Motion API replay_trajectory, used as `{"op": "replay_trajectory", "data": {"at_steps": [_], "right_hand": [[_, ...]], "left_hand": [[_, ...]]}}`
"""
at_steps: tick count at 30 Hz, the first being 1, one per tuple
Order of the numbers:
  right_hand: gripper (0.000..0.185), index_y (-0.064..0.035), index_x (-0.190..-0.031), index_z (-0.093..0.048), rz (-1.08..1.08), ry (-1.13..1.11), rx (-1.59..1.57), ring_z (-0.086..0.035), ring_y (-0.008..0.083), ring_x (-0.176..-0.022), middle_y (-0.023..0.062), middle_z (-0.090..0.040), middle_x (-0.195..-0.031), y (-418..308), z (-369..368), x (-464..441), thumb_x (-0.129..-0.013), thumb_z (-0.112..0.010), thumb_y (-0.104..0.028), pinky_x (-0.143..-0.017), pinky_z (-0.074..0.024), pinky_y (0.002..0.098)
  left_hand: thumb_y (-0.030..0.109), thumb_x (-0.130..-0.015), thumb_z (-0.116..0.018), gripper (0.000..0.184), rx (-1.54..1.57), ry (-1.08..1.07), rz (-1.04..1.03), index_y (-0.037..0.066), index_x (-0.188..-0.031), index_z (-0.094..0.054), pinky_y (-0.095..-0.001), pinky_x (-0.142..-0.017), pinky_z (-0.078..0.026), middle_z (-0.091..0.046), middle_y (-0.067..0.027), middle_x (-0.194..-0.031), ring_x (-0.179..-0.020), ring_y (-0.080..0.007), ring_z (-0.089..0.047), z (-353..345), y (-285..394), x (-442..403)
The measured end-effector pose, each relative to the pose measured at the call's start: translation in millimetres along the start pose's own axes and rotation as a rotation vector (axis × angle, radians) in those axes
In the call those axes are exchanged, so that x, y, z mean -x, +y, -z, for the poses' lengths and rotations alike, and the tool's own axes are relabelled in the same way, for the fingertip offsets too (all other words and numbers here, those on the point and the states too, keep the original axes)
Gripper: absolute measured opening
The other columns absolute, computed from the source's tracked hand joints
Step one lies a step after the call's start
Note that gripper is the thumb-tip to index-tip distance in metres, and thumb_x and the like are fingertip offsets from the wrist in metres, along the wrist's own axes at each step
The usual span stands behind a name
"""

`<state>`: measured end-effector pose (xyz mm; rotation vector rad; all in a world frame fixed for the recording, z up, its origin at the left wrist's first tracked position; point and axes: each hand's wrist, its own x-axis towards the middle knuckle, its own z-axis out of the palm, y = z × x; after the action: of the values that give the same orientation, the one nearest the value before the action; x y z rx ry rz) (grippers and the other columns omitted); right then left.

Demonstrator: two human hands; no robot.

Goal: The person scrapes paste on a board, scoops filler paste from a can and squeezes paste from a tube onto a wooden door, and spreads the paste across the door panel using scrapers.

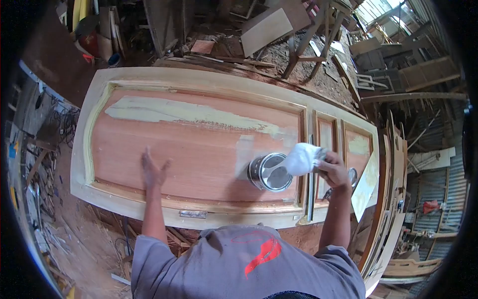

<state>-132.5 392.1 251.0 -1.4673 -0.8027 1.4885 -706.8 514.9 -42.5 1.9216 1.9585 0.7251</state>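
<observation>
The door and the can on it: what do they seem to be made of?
The door looks like mostly bare wood: matte, pale and reddish, with faint grain and yellowish patches, perhaps filler. The can seems metal, from its shiny rim, though that isn't certain.

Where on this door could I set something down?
On the large panel, between the left hand and the can, below the pale streak. It's crowded right of the can, where the right hand holds a white bundle.

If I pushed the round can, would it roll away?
Probably not while the can stands upright on the panel; a gentle push might just slide it. Its shiny metal sides look stiff, not squashy. Tipped over, its round shape could roll.
</observation>
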Motion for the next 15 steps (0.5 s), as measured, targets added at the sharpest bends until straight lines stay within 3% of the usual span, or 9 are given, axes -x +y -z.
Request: {"op": "replay_trajectory", "data": {"at_steps": [5, 8, 11, 13, 15], "right_hand": [[0.018, 0.0043, -0.109, -0.071, 0.324, 0.097, 0.265, -0.053, 0.0039, -0.055, 0.0029, -0.069, -0.079, -116.4, -84.5, 8.2, -0.092, -0.071, -0.002, -0.047, -0.0388, 0.0216], [0.020, 0.0049, -0.112, -0.071, 0.514, 0.082, 0.335, -0.055, 0.0047, -0.056, 0.0033, -0.070, -0.082, -148.7, -153.7, -2.0, -0.093, -0.070, 0.000, -0.048, -0.0403, 0.0210], [0.019, 0.0045, -0.114, -0.071, 0.719, 0.153, 0.480, -0.055, 0.0054, -0.058, 0.0041, -0.071, -0.084, -127.1, -228.1, -40.0, -0.095, -0.068, 0.001, -0.050, -0.0426, 0.0219], [0.017, 0.0018, -0.112, -0.074, 0.706, 0.202, 0.561, -0.060, 0.0068, -0.067, 0.0030, -0.072, -0.085, -91.4, -284.9, -70.0, -0.097, -0.073, -0.007, -0.057, -0.0474, 0.0235], [0.020, -0.0019, -0.117, -0.075, 0.847, 0.175, 0.875, -0.065, 0.0094, -0.072, 0.0063, -0.074, -0.087, -26.8, -318.7, -121.0, -0.099, -0.072, -0.011, -0.066, -0.0515, 0.0256]], "left_hand": [[0.048, -0.093, -0.072, 0.091, -0.145, 0.198, 0.135, -0.003, -0.158, -0.033, -0.0550, -0.123, -0.029, -0.041, -0.0283, -0.157, -0.146, -0.0454, -0.037, 19.0, -72.2, -22.2], [0.041, -0.096, -0.068, 0.081, -0.196, 0.217, 0.164, -0.003, -0.155, -0.036, -0.0542, -0.123, -0.028, -0.043, -0.0275, -0.155, -0.145, -0.0433, -0.038, 27.1, -74.1, -26.3], [0.037, -0.097, -0.065, 0.074, -0.190, 0.239, 0.202, -0.004, -0.153, -0.038, -0.0535, -0.124, -0.027, -0.045, -0.0260, -0.154, -0.145, -0.0422, -0.039, 26.5, -74.7, -26.3], [0.034, -0.097, -0.063, 0.071, -0.174, 0.258, 0.215, -0.004, -0.152, -0.039, -0.0533, -0.124, -0.027, -0.046, -0.0250, -0.153, -0.145, -0.0420, -0.039, 25.8, -80.3, -27.7], [0.032, -0.097, -0.061, 0.069, -0.161, 0.267, 0.214, -0.004, -0.152, -0.040, -0.0534, -0.124, -0.028, -0.047, -0.0242, -0.153, -0.145, -0.0420, -0.039, 25.7, -86.0, -26.0]]}}
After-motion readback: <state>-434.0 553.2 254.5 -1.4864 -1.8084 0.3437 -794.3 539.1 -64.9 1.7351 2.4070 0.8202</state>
